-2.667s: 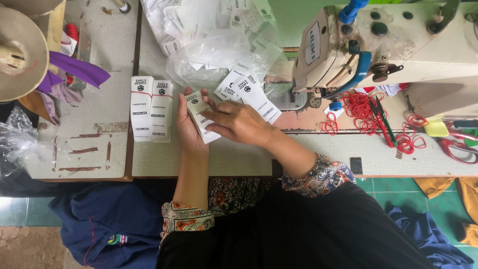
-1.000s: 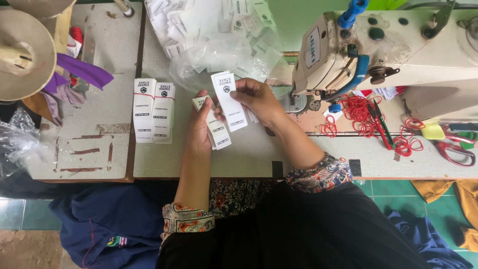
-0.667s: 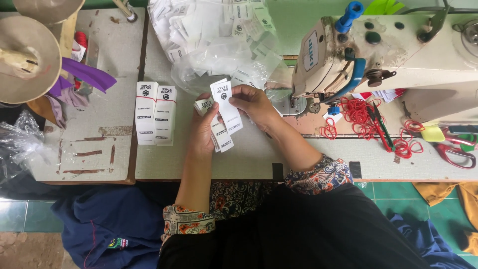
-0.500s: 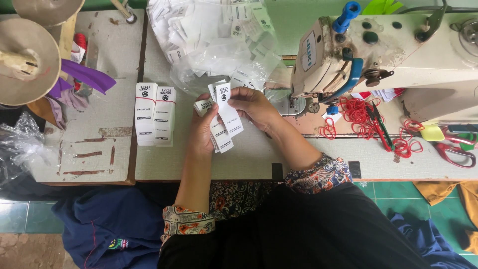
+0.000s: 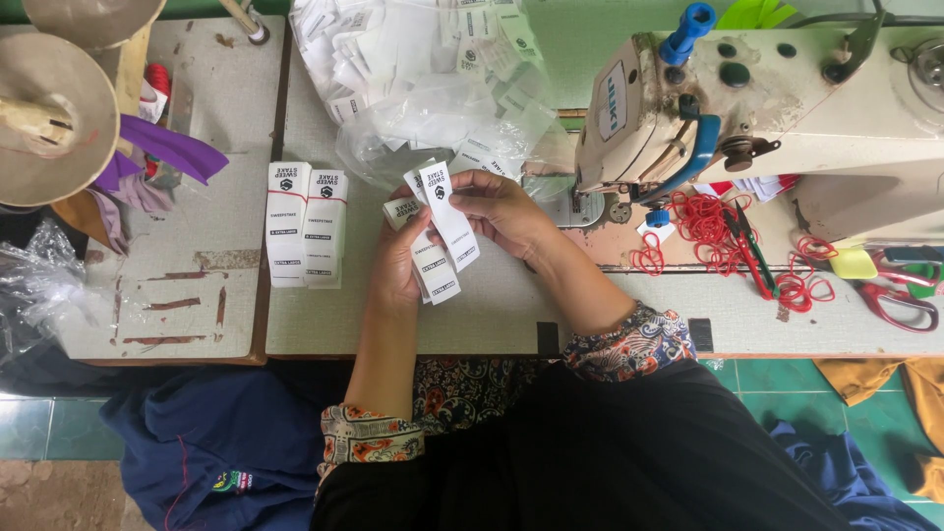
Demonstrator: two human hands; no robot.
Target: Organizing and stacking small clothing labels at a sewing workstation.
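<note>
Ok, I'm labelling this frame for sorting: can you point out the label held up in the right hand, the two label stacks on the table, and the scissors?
Held label (image 5: 450,211), head view, middle of the strip.
Label stacks (image 5: 307,224), head view, where the two stacks meet.
Scissors (image 5: 900,303), head view, red handle loop.

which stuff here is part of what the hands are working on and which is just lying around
In hand:
left hand and right hand, both holding white labels
two label stacks
bag of labels

Lying about:
sewing machine
red elastic bands
scissors
purple cloth
</note>
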